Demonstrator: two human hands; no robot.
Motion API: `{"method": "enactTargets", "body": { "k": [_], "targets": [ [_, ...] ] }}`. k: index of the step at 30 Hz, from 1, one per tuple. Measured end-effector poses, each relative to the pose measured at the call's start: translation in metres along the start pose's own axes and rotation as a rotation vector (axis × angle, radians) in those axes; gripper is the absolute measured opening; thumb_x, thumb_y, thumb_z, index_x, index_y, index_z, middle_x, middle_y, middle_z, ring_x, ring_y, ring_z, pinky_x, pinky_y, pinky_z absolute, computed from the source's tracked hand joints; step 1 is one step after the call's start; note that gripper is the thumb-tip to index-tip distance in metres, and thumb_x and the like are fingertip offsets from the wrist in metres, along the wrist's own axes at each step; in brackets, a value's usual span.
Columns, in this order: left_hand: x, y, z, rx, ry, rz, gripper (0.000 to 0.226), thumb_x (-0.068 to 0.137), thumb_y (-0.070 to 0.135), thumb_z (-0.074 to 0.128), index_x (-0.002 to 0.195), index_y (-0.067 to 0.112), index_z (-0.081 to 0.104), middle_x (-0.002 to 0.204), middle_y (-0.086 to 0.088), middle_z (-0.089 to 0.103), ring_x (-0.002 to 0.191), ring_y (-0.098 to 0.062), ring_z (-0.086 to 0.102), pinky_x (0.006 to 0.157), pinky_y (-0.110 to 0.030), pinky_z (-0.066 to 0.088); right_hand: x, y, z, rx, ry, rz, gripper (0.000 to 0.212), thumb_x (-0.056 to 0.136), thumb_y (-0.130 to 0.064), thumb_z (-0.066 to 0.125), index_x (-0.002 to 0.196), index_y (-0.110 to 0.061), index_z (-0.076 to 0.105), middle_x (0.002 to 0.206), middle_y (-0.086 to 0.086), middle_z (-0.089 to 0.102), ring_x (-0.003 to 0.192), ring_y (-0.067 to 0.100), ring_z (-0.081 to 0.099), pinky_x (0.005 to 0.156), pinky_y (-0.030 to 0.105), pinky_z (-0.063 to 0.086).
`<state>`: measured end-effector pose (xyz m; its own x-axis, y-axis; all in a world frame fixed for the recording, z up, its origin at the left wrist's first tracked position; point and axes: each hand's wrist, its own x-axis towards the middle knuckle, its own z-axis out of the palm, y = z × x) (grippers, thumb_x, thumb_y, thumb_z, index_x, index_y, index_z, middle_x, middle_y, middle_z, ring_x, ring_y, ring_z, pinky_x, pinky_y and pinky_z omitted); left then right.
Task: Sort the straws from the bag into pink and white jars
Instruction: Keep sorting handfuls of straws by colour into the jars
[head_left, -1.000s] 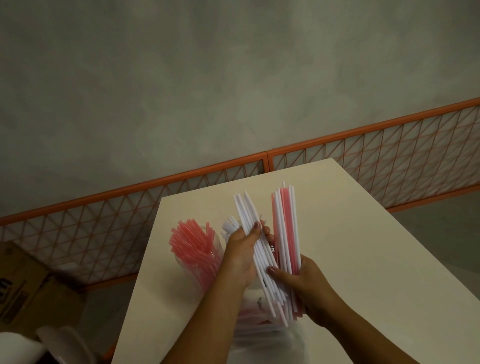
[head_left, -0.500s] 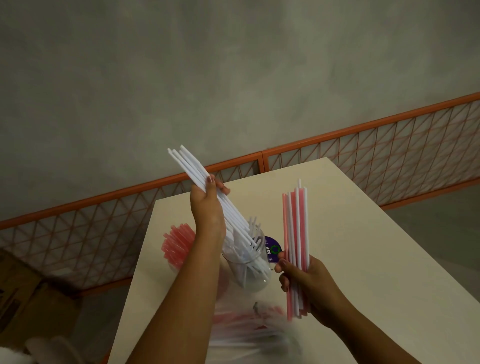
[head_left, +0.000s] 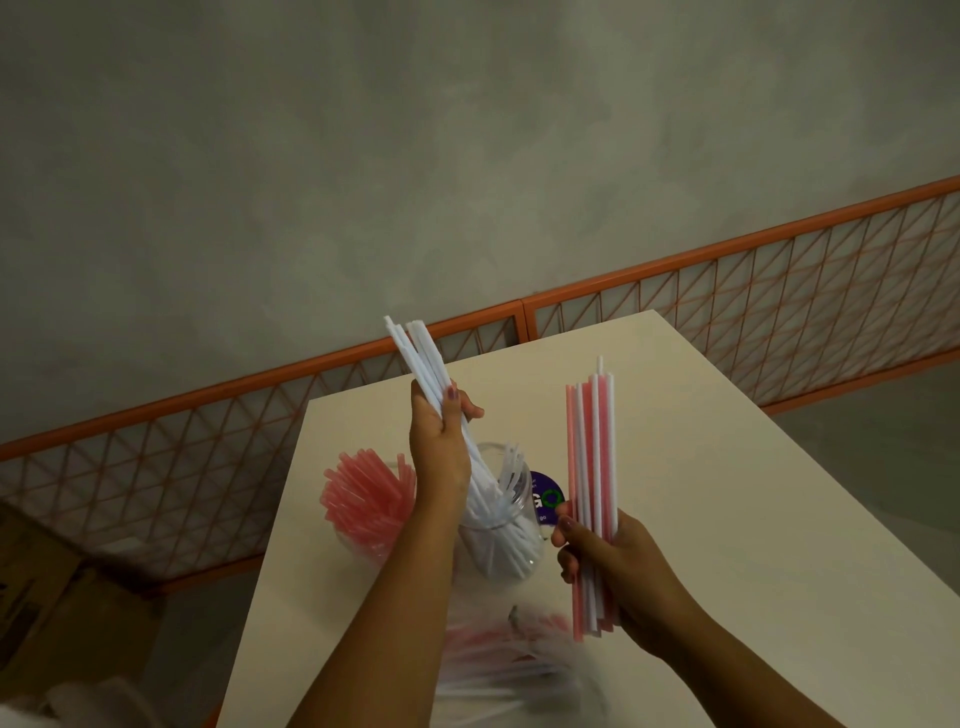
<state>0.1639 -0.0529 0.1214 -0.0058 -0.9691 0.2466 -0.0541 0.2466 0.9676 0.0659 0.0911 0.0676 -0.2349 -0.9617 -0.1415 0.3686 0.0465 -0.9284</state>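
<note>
White straws (head_left: 423, 366), a bunch of them, are gripped in the left hand (head_left: 441, 441), fingers and thumb curled round the shafts, with the lower ends reaching down into the clear jar (head_left: 506, 540) that already holds white straws. A second ago both hands were pressed together round one mixed bundle, close over the bag; since then the left hand has drawn the white ones out and carried them up and leftward over the jar, so the split is made and this bunch looks ready to be dropped in.

The right hand (head_left: 608, 566) grips the remaining mixed bundle (head_left: 592, 467) upright, pink and white straws side by side, its fingers wrapped round the lower part; it has stayed just right of the jars. That bundle probably still needs another pass of separating.

Just left of the white jar stands the pink jar (head_left: 366, 501), filled with a fan of pink straws. A purple label (head_left: 545, 499) shows behind the white jar. Near the bottom of the view the bag (head_left: 509, 660) lies blurred on the pale surface (head_left: 727, 493), with pink and white straws left inside.
</note>
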Motion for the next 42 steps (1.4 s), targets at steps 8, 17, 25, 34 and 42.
{"method": "enactTargets", "body": {
  "k": [8,17,25,34,42],
  "targets": [
    [0.018,0.019,-0.006,-0.137,0.112,0.036,0.007,0.098,0.024,0.041,0.098,0.022,0.047,0.072,0.006,0.059,0.082,-0.017,0.062,0.081,-0.024,0.049,0.000,0.000,0.001,-0.010,0.001,-0.011,0.013,0.092,-0.011,0.052,0.103,-0.004,0.056,0.070,0.005,0.064,0.053,0.013,0.056,0.056,0.027,0.052],
    [0.005,-0.009,-0.008,0.117,-0.101,-0.063,0.026,0.095,0.017,0.048,0.121,0.011,0.046,0.094,-0.005,0.063,0.085,-0.011,0.061,0.064,-0.006,0.043,0.002,0.002,0.000,-0.011,0.007,-0.011,0.013,0.092,-0.011,0.053,0.103,-0.005,0.056,0.072,0.006,0.064,0.053,0.013,0.056,0.057,0.027,0.052],
    [0.002,-0.007,-0.014,0.222,-0.056,-0.041,0.021,0.086,0.013,0.063,0.105,0.015,0.054,0.088,-0.004,0.069,0.077,-0.017,0.064,0.059,-0.012,0.049,0.001,0.004,0.004,-0.015,0.013,-0.004,0.013,0.092,-0.010,0.053,0.104,-0.005,0.056,0.071,0.006,0.064,0.053,0.013,0.056,0.056,0.026,0.051],
    [-0.024,-0.018,-0.016,0.485,-0.030,0.334,0.058,0.092,0.004,0.050,0.141,0.023,0.026,0.111,0.008,0.057,0.080,-0.008,0.065,0.065,-0.016,0.055,-0.003,0.003,0.006,-0.024,0.038,-0.002,0.013,0.092,-0.012,0.052,0.103,-0.007,0.056,0.072,0.007,0.062,0.053,0.012,0.056,0.056,0.026,0.051],
    [-0.039,-0.029,-0.026,0.957,-0.320,0.287,0.036,0.100,0.029,0.033,0.128,0.020,0.054,0.140,0.003,0.050,0.137,-0.011,0.034,0.116,-0.037,-0.001,-0.007,-0.001,0.007,-0.022,0.046,-0.011,0.022,0.093,-0.020,0.051,0.110,-0.007,0.052,0.067,0.004,0.057,0.054,0.012,0.053,0.057,0.028,0.053]
  ]
}}
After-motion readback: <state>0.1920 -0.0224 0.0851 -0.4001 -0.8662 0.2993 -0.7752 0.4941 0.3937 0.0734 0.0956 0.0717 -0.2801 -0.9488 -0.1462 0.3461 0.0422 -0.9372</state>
